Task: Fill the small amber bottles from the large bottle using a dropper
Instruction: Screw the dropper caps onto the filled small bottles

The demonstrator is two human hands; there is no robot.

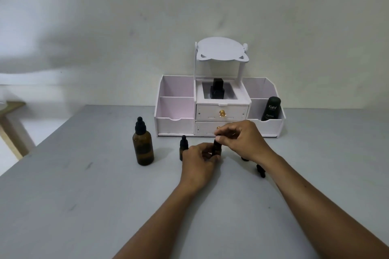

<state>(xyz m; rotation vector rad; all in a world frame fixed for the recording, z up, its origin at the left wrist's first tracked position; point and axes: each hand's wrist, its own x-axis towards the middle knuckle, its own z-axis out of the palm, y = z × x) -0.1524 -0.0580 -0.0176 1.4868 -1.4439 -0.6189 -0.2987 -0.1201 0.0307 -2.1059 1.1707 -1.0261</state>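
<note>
The large amber bottle with a black dropper cap stands on the grey table, left of my hands. A small amber bottle with a black dropper cap stands just left of my left hand. My left hand grips a second small bottle low down, mostly hidden by my fingers. My right hand pinches that bottle's black dropper cap from above. A black dropper lies on the table under my right wrist; another dark piece beside it is mostly hidden.
A white and pink desk organiser with two small drawers stands against the wall behind my hands. It holds a black square bottle in the middle and a black Kahf bottle on the right. A wooden table leg shows at far left.
</note>
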